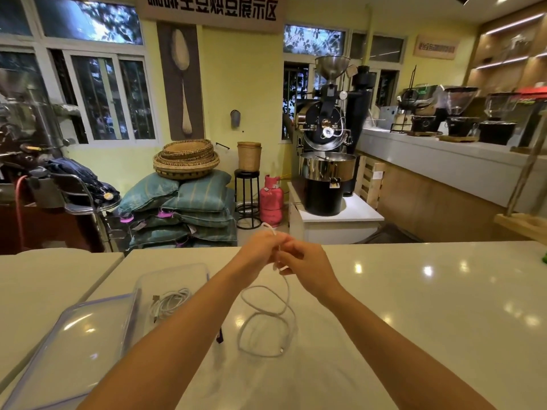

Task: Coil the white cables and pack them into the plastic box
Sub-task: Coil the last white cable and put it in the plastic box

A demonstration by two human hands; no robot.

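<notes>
Above the white counter, my left hand (260, 247) and my right hand (302, 264) both pinch the upper end of a white cable (266, 321). A small loop of it pokes up past my left fingers. The rest of the cable hangs down and lies in loose loops on the counter, its plug end near the front. To the left stands a clear plastic box (174, 276) with a coiled white cable (171, 303) inside, partly hidden by my left forearm.
The box's clear lid (77, 344) lies flat at the counter's front left. A small dark object (219, 337) shows just beside my left forearm. The white counter (429, 306) stretches to the right. Beyond its far edge are sacks, baskets and a coffee roaster.
</notes>
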